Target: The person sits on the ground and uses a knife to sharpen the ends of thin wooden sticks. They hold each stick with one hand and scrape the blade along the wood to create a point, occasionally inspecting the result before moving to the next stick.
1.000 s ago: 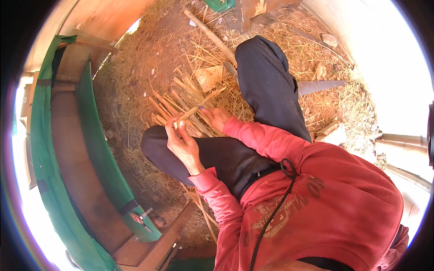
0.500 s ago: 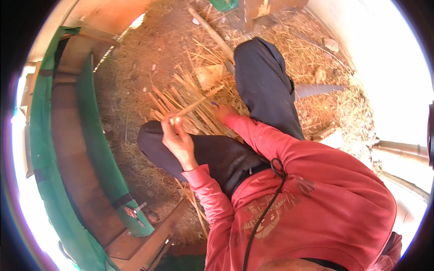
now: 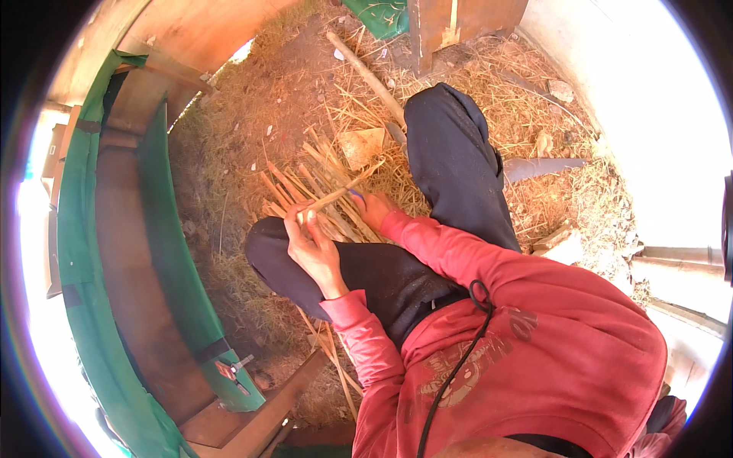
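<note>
my left hand (image 3: 313,248) pinched the wooden stick (image 3: 336,196), seemingly to steady it, while my right hand (image 3: 374,211) curled round a blue object (image 3: 356,193)

Open to the upper left, hemmed in by knees and sticks

Free to pass from the left grip (image 3: 311,248) over the dirt ground (image 3: 248,126), as far as the green-covered frame (image 3: 82,252). Blocked below by the left knee (image 3: 267,246), to the right by the raised right knee (image 3: 444,118). Crossed between by the held stick (image 3: 337,195), slanting past the right grip (image 3: 373,211). Crowded underneath by a pile of split sticks (image 3: 307,180). Barred farther ahead by a long pole (image 3: 368,77). Beyond the right knee, obstructed by a grey blade (image 3: 542,168).
</note>
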Motion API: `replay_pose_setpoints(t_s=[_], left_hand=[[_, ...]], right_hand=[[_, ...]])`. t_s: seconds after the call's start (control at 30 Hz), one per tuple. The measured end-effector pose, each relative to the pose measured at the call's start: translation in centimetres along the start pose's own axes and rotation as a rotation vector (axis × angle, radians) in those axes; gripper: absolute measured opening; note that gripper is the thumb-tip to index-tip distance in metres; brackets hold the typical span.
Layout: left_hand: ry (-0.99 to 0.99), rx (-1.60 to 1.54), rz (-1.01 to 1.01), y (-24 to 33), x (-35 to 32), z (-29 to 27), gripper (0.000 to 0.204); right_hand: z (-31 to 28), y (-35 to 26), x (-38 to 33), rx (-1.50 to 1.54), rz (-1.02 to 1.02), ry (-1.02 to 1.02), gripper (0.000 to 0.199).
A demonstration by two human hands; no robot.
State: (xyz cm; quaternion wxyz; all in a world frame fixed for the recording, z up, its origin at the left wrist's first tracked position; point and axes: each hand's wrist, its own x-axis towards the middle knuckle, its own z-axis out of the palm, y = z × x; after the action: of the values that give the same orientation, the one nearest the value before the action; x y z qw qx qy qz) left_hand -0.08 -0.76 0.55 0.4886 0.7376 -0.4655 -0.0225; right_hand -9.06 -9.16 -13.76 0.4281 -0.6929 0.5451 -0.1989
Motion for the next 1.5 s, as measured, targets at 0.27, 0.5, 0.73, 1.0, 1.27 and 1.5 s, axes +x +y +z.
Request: replay_pose_setpoints(t_s=[0.27, 0.5, 0.73, 1.0, 1.27, 1.5], left_hand=[[-0.026, -0.007, 0.015, -0.4, -0.4, -0.2, 0.014], [-0.019, 0.024, 0.000, -0.1, -0.1, -0.1, 0.019], [-0.100, -0.047, 0.088, -0.5, -0.4, -0.4, 0.015], [-0.180, -0.043, 0.049, 0.1, -0.4, -0.5, 0.016], [-0.060, -0.058, 0.002, -1.1, -0.4, -0.8, 0.015], [-0.098, -0.078, 0.001, 0.1, -0.4, -0.1, 0.017]], right_hand=[[2.3, 4.2, 3.1, -0.202, 0.210, -0.066, 0.049], [0.9, 2.0, 2.3, -0.063, 0.039, -0.062, 0.054], [-3.1, -3.4, -2.7, 0.267, -0.187, -0.228, 0.051], [-0.7, 1.8, -0.5, 0.024, 0.125, -0.082, 0.063], [-2.0, -3.3, -2.6, -0.061, -0.006, -0.123, 0.058], [1.8, 4.1, 0.4, -0.061, 0.256, -0.074, 0.057]])
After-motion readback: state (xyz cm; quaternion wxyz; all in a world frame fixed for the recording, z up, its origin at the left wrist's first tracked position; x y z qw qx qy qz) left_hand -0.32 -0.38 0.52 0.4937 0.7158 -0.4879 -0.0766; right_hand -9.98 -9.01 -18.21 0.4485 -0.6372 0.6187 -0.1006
